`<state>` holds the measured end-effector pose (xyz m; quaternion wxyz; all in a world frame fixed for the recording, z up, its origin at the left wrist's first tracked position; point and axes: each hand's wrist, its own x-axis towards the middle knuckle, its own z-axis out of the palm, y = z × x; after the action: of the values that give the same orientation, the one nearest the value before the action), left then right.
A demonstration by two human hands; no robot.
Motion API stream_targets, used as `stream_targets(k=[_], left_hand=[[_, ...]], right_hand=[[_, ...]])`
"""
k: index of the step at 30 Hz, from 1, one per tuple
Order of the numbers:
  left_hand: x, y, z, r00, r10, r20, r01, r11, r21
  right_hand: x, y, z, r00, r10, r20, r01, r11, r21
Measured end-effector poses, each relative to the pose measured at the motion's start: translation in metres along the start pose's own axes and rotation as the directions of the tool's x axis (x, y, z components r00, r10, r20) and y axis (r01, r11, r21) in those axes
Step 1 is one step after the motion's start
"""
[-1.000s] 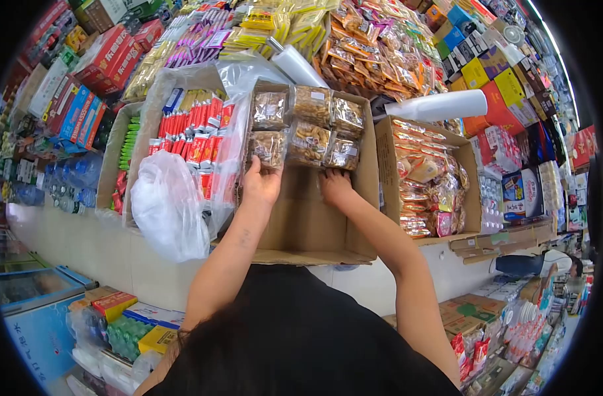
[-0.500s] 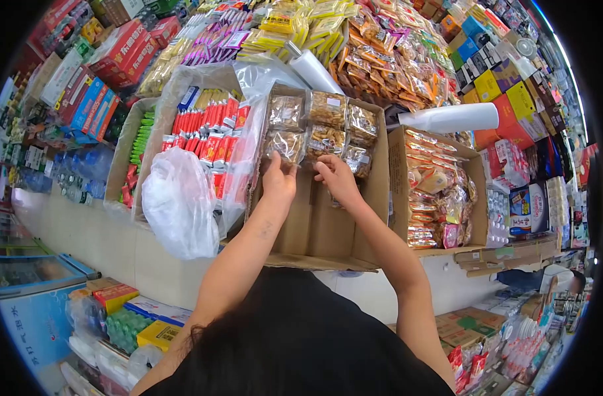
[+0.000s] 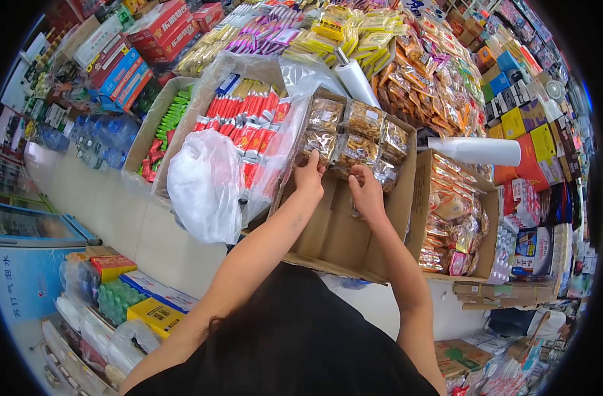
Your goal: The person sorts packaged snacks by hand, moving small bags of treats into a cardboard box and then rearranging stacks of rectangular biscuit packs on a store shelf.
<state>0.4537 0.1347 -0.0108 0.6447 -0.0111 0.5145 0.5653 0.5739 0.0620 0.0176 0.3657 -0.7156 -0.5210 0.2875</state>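
In the head view, clear-wrapped snack packs with white labels fill the far half of an open cardboard box (image 3: 328,237) in front of me. My left hand (image 3: 309,175) is at the near left snack pack (image 3: 319,143), fingers closed on its near edge. Beside it, my right hand (image 3: 367,191) bends its fingers inward at the near edge of the middle snack pack (image 3: 356,150). Whatever its fingertips pinch is hidden. More packs, such as a right-hand snack pack (image 3: 394,140), lie further right and behind.
On the left, a plastic-lined carton (image 3: 161,181) holds red sachets, with a white plastic bag (image 3: 206,188) over its near corner. A carton of orange-wrapped snacks (image 3: 450,198) stands right. Clear film rolls (image 3: 473,151) lie behind. Heaped packets (image 3: 420,79) rise at the back.
The whole view has shifted, so box and hands appear further right and slightly tilted. Both hands stay at the same packs, with little movement relative to the box.
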Motion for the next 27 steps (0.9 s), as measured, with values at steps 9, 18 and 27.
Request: stream_targets(k=[9,18,27], left_hand=[[0.0,-0.015,-0.007,0.986,-0.13,0.1,0.13,0.992,0.012],[0.007,-0.011,-0.011,0.984,-0.002,0.18,-0.033,0.981,0.19],[-0.006,0.002,-0.031,0.91,-0.349,0.226,0.285,0.919,0.273]], right_hand=[[-0.003,0.017,-0.009,0.913,0.197,0.357,0.08,0.771,-0.632],[-0.003,0.133,0.034,0.971,0.086,0.222,0.171,0.396,-0.902],[-0.008,0.12,0.031,0.957,-0.045,0.288,0.287,0.32,-0.903]])
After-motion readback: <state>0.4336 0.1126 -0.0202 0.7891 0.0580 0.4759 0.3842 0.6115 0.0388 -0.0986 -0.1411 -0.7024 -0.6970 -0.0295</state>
